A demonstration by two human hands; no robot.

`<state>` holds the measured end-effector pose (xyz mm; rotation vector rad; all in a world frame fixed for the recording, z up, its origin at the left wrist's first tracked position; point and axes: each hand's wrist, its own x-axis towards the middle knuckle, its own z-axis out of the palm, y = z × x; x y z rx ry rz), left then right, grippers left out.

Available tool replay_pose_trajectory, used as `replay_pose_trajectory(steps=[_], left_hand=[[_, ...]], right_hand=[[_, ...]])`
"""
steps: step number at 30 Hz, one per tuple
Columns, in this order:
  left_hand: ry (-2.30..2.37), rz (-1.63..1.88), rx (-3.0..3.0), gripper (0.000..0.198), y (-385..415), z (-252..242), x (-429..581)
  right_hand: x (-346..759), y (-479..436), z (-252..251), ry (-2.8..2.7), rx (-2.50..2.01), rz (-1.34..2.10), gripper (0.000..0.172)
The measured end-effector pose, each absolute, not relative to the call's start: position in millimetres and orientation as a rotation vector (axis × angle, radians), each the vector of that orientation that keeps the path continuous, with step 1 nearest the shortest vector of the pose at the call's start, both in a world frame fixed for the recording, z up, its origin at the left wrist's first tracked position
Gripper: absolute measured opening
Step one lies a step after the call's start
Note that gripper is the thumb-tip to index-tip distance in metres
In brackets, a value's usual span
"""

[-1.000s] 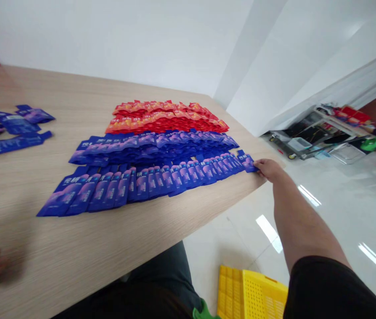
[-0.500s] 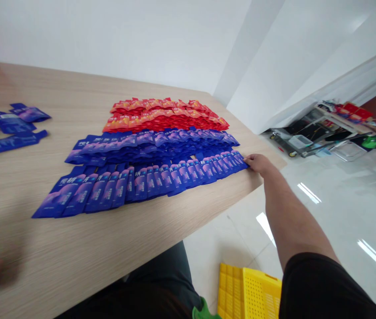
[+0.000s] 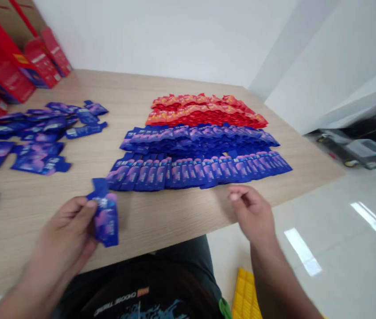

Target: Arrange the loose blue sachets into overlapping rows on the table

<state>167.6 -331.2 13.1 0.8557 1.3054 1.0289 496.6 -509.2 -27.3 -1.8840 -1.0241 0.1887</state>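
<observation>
My left hand [image 3: 70, 232] pinches a blue-and-purple sachet [image 3: 106, 217] between thumb and fingers, upright above the table's front part. My right hand [image 3: 252, 210] hovers near the table's front edge, fingers curled with thumb and fingertip together, and nothing shows in it. Just beyond it lies a front row of overlapping blue sachets [image 3: 188, 173]. A second, thicker row of blue sachets [image 3: 197, 136] sits behind, then piled rows of red-orange sachets [image 3: 204, 113]. At the left, several loose blue sachets [image 3: 40, 157] are scattered in a heap.
Red cardboard boxes [image 3: 11, 66] stand at the back left against the white wall. The wooden table [image 3: 161, 212] ends close to my lap. A yellow plastic crate [image 3: 246, 294] is on the floor below, and a trolley [image 3: 357, 150] stands at the right.
My right hand has left the right end of the front blue row and come back toward me. My left hand has come fully into view with a blue sachet. The view has turned left.
</observation>
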Motion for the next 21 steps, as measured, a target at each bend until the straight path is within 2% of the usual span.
replay_pose_trajectory(steps=[3, 8, 16, 21], left_hand=[[1.115, 0.982, 0.767, 0.043, -348, 7, 189], [0.962, 0.986, 0.737, 0.043, -370, 4, 216], [0.874, 0.857, 0.771, 0.046, -382, 9, 211], [1.043, 0.869, 0.981, 0.036, -359, 1, 177]], right_hand=[[401, -499, -29, -1.253, -1.672, 0.525, 0.02], [351, -476, -23, -1.381, -1.58, 0.599, 0.019], [374, -480, -13, -1.204, -1.657, 0.612, 0.021], [469, -503, -8, -0.911, -1.722, 0.31, 0.027]])
